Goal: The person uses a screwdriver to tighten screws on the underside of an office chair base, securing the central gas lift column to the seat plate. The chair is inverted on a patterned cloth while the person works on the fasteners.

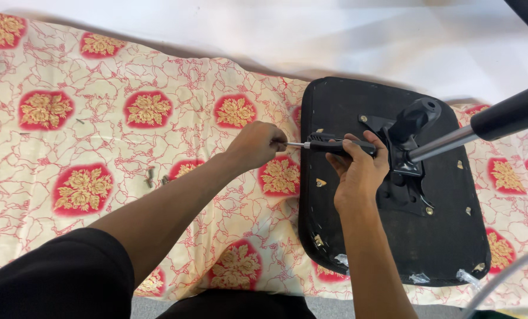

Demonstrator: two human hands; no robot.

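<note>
Head view: the right hand wraps the screwdriver handle over the upturned chair seat; the left hand pinches its shaft tip just left of the seat. The mechanism plate already sits on the seat; loose screws lie well left.

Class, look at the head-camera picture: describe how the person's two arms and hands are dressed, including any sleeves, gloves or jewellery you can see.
Both hands, the left hand and the right hand, are bare, with no gloves, rings or watch visible. The forearms are uncovered too. A black sleeve covers the left upper arm; no sleeve shows on the right arm.
</note>
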